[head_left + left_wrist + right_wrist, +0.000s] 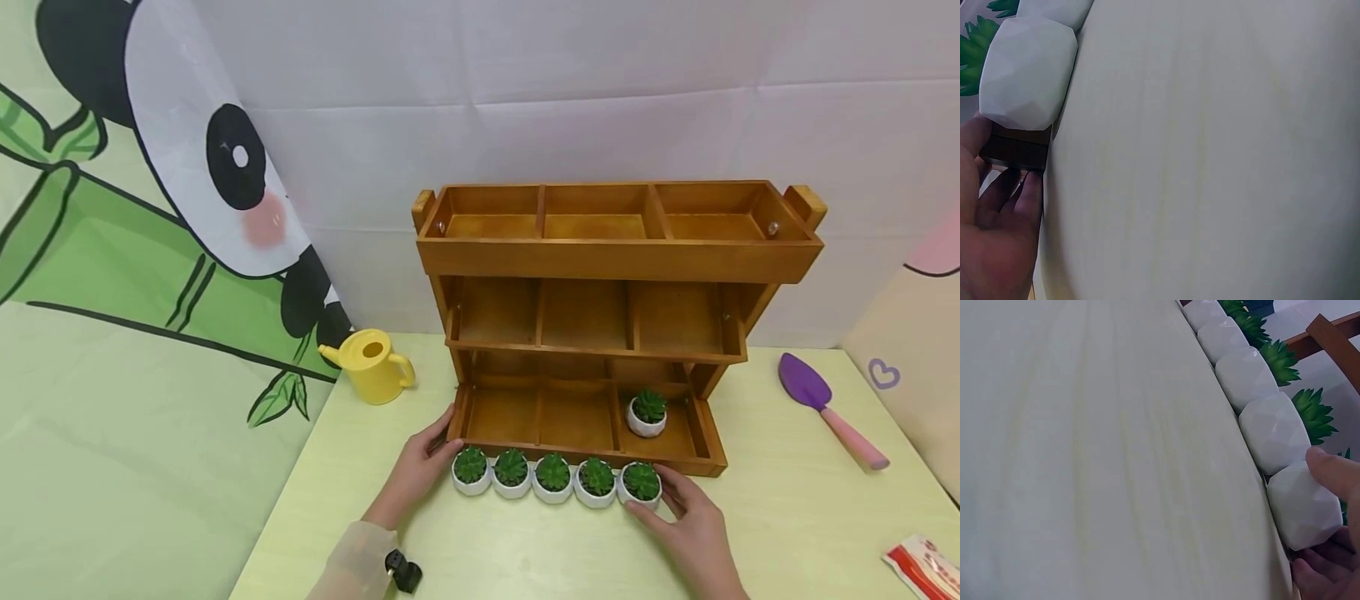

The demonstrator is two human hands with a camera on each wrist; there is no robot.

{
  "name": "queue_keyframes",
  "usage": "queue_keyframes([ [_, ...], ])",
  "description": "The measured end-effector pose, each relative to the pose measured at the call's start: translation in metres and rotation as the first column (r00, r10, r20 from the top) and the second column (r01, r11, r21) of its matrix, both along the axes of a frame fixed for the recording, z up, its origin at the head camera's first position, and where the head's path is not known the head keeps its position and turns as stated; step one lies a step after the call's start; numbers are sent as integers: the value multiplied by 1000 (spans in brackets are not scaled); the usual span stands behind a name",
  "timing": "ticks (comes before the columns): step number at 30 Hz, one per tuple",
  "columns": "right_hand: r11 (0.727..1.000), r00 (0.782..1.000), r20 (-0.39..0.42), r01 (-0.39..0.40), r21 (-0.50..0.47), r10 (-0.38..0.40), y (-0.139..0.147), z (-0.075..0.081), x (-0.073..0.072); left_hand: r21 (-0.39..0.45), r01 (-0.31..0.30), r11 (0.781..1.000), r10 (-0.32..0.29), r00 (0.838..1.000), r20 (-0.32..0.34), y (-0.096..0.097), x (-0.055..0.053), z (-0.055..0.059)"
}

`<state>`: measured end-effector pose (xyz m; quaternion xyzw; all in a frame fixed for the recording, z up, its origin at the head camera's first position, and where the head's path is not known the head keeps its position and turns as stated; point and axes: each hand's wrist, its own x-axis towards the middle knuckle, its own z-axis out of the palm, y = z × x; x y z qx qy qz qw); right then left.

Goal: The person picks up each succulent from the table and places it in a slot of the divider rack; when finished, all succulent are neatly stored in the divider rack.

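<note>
A brown wooden three-tier shelf (618,260) with divided compartments stands against the back wall. Along its front edge runs a row of several small succulents in white faceted pots, side by side. My right hand (692,527) holds the rightmost potted succulent (641,483), thumb on the near side and fingers around the far right. The right wrist view shows that pot (1305,506) between thumb and fingers. At the shelf's lower left front corner, my left hand (417,472) grips the wood, its thumb beside the leftmost potted succulent (471,472). Another potted succulent (647,414) sits in the bottom tier's right compartment.
A yellow watering can (372,371) stands left of the shelf. To the right lies a purple trowel with a pink handle (832,412). A red and white packet (926,568) is at the near right. A panda-printed cloth hangs on the left.
</note>
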<state>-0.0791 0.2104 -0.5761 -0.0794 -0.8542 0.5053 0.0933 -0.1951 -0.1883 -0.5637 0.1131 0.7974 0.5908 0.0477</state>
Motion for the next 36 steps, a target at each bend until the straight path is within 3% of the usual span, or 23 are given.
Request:
queue_keyframes([
  [5, 1000, 1000, 1, 11, 20, -11, -1, -1, -1, -26, -8, 1000, 8, 1000, 1, -5, -8, -18],
  [8, 1000, 1000, -1, 15, 26, -15, 0, -2, -1, -29, 2, 1000, -2, 1000, 1, -8, -10, -22],
  [27, 1000, 997, 80, 22, -11, -21, -1, 3, 1, -35, 24, 999, -24, 1000, -11, -10, -10, -23],
  [33, 999, 997, 72, 23, -28, -21, 0, 5, 4, -29, 3, 1000, -3, 1000, -9, -6, -10, -21],
  [36, 999, 998, 58, 27, -20, -26, 1, 9, 5, -35, -20, 999, 20, 1000, -2, -3, -7, -14],
])
